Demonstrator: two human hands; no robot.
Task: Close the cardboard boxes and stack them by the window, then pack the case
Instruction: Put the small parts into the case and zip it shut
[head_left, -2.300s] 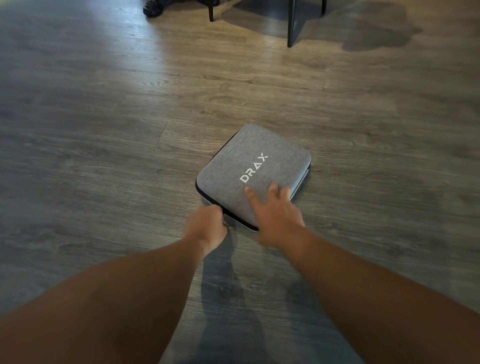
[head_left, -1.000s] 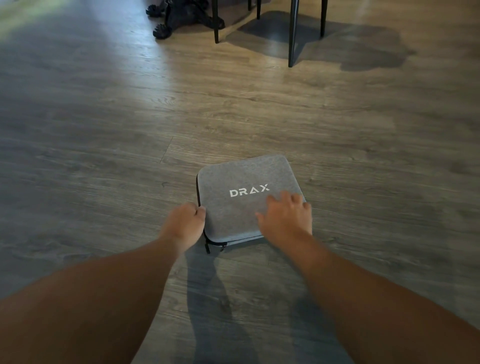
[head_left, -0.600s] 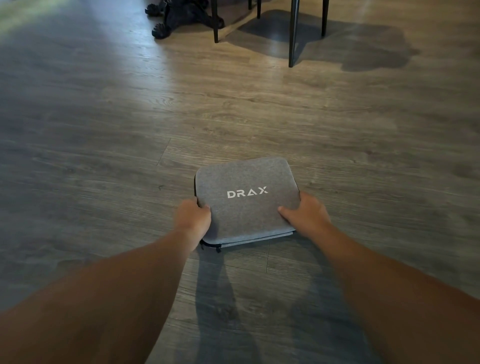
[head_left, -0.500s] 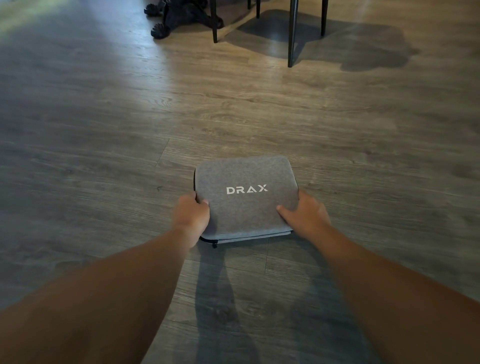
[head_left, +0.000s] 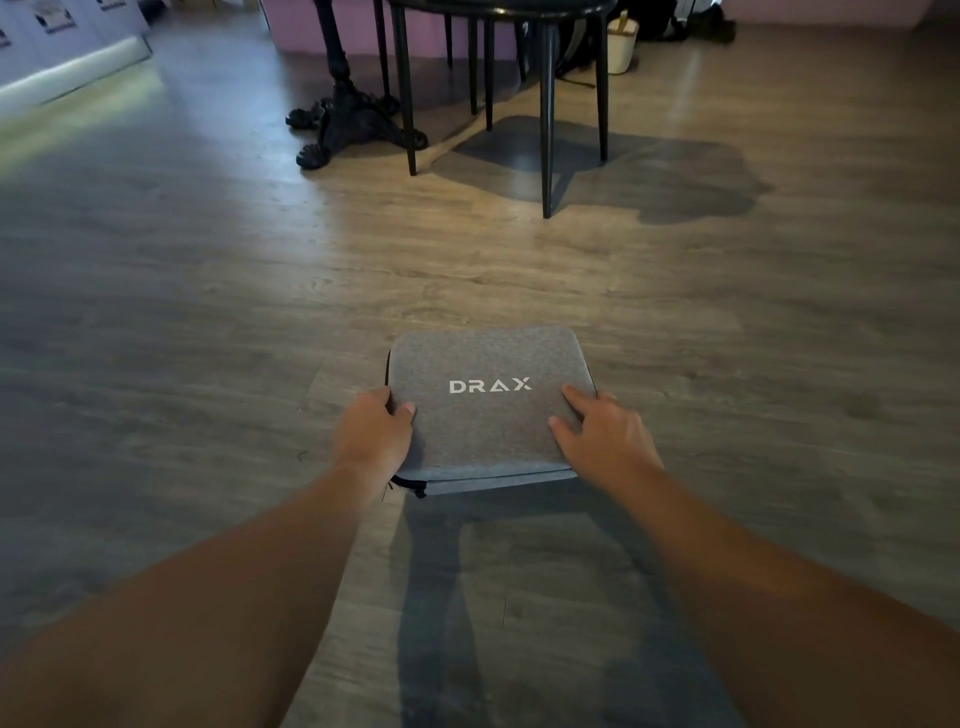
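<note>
Your left hand (head_left: 371, 434) hides the case's (head_left: 485, 415) left edge; the table (head_left: 498, 5) is cut off by the top edge.

A gray case (head_left: 488, 410) lies flat on the wood floor (head_left: 208, 312) (it says DRAX on top). The left hand (head_left: 371, 431) grips its left edge, thumb on the lid. The right hand (head_left: 602, 441) holds the right edge. Black chair legs (head_left: 545, 119) stand far behind.

Grey-brown plank floor (head_left: 208, 322) under grey case (head_left: 488, 426), black chair legs (head_left: 546, 130).
</note>
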